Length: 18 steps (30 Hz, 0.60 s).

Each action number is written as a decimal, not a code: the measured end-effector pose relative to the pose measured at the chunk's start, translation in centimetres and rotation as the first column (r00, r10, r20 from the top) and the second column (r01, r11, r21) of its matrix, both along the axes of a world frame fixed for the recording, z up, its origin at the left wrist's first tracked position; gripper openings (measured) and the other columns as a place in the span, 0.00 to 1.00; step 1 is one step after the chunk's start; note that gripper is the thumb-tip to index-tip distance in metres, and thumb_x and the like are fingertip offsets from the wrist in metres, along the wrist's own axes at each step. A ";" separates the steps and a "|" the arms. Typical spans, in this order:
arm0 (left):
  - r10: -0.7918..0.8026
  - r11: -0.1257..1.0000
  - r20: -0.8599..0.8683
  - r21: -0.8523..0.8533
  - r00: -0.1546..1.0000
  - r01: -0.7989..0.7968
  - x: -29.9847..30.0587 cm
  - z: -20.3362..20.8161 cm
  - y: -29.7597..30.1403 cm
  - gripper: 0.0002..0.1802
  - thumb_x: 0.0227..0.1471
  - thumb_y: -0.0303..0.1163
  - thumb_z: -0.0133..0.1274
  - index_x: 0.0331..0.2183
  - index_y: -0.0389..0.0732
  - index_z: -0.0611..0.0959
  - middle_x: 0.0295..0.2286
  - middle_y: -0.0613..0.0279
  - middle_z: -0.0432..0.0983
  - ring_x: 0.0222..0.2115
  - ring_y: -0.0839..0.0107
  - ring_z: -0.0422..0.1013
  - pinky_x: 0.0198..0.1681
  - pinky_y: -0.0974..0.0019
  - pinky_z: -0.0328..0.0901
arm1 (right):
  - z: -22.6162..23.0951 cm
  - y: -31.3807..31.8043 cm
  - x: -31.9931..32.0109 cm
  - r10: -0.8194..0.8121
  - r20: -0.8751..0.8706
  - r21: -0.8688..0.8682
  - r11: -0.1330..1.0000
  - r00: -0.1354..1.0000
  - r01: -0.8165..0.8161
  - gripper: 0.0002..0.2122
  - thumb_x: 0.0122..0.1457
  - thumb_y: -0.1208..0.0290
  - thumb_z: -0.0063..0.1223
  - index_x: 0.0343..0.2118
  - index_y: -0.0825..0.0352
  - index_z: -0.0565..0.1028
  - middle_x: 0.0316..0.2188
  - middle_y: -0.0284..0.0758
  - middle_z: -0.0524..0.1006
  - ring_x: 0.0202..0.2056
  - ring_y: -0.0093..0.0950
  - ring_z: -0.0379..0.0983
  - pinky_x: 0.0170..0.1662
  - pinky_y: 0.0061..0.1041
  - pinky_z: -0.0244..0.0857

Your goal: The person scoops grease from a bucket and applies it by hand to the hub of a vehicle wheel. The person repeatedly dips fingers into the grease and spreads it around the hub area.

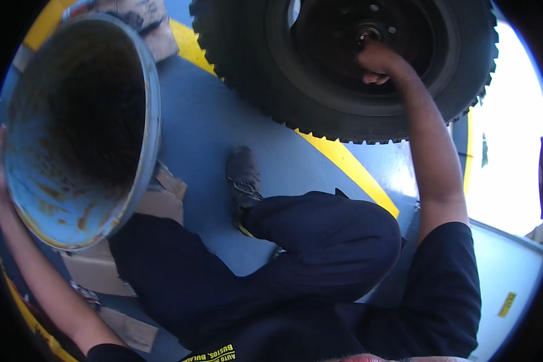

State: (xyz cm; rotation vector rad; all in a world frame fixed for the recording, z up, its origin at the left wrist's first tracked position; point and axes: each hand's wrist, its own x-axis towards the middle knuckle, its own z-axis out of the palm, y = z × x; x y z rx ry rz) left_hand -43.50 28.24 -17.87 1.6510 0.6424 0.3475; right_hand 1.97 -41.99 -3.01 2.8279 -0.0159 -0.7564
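At the far left, my left hand (pixel 1 166) lies along the outer side of a large blue bucket (pixel 153 114), its visible fingers stretched out. The bucket's wide mouth faces me, and brown stains streak its dark inside. My right arm reaches up to a big wheel with a knobbly black tyre (pixel 247 78). There my right hand (pixel 381 61) is closed, fingers curled, just below the hub (pixel 368 34) in the dark rim. Whatever those fingers hold, if anything, is hidden by the hand and shadow.
Cardboard boxes (pixel 96 274) lie beside and under the bucket, by my leg. My shoe (pixel 243 172) rests on the blue floor (pixel 205 127) below the tyre. A yellow floor stripe (pixel 350 166) runs past the tyre. Bright light enters at the right, above a pale panel (pixel 501 271).
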 end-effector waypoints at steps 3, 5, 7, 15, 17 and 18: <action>0.080 0.993 -0.039 -0.088 0.996 -0.084 0.3 -2.0 -1.2 0.41 0.70 0.54 0.48 0.69 0.33 0.64 0.69 0.57 0.60 0.68 0.65 0.58 0.71 0.57 0.53 | -0.9 -2.6 0.6 -0.173 -0.141 0.463 0.859 0.975 0.219 0.12 0.61 0.73 0.47 0.44 0.73 0.74 0.32 0.44 0.85 0.20 0.24 0.78 0.24 0.30 0.76; 0.116 0.977 -0.082 -0.167 0.990 -0.128 0.4 -0.9 -1.8 0.42 0.70 0.55 0.49 0.69 0.32 0.64 0.69 0.56 0.60 0.68 0.64 0.59 0.71 0.57 0.54 | -3.3 -2.8 0.3 -0.287 -0.219 0.755 0.556 0.932 0.349 0.10 0.62 0.73 0.46 0.45 0.68 0.70 0.35 0.45 0.85 0.20 0.21 0.74 0.28 0.28 0.74; 0.097 0.954 -0.114 -0.272 0.989 -0.125 0.1 0.5 -3.2 0.43 0.69 0.55 0.49 0.69 0.32 0.64 0.68 0.55 0.61 0.66 0.63 0.61 0.70 0.57 0.56 | -5.5 -2.3 0.5 -0.316 -0.361 0.896 0.145 0.877 0.421 0.06 0.61 0.74 0.46 0.41 0.64 0.67 0.38 0.47 0.85 0.20 0.19 0.70 0.31 0.27 0.72; 0.012 0.953 -0.207 -0.295 0.978 -0.074 3.9 4.9 -9.6 0.45 0.65 0.61 0.52 0.64 0.30 0.71 0.58 0.47 0.74 0.55 0.56 0.74 0.62 0.52 0.68 | -6.9 -0.8 0.9 -0.033 -0.626 0.367 -0.894 0.779 0.257 0.03 0.54 0.79 0.44 0.25 0.65 0.68 0.47 0.53 0.82 0.20 0.20 0.69 0.32 0.27 0.72; 0.008 0.947 -0.213 -0.313 0.977 -0.076 3.5 5.9 -9.6 0.45 0.64 0.62 0.53 0.63 0.30 0.71 0.58 0.47 0.75 0.55 0.54 0.75 0.61 0.51 0.69 | -7.0 1.4 0.6 -0.082 -0.608 0.410 -0.884 0.790 0.223 0.04 0.55 0.79 0.43 0.33 0.67 0.69 0.43 0.52 0.83 0.19 0.21 0.69 0.31 0.30 0.75; 0.010 0.938 -0.212 -0.337 0.977 -0.083 2.9 5.9 -9.1 0.45 0.64 0.62 0.54 0.63 0.31 0.71 0.58 0.47 0.75 0.55 0.54 0.75 0.61 0.51 0.69 | -7.3 2.1 0.4 -0.110 -0.600 0.453 -0.863 0.792 0.224 0.09 0.57 0.79 0.44 0.41 0.69 0.72 0.42 0.51 0.84 0.19 0.22 0.70 0.31 0.30 0.77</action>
